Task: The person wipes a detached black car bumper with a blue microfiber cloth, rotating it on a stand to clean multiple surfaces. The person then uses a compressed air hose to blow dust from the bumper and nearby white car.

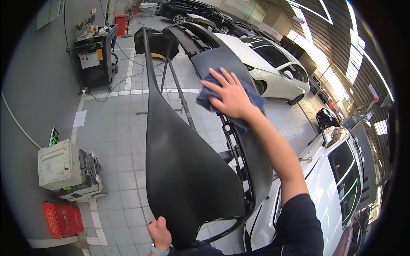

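Note:
A matte dark grey car bumper cover stretches away in front of me, propped on a metal stand. My right hand lies on a dark blue cloth, fingers spread, pressing it against the cover's upper face. Part of the cloth hangs over the slotted mounting edge. At the near left corner, my left hand grips the bumper's edge with the thumb on top; its other fingers are partly hidden. A light-coloured watch band circles the left wrist.
Left, by the wall, stand a black tool cart, a wheeled dust extractor carrying a pale case, and a red bin. A blue hose crosses the tiled floor. White cars stand close on the right.

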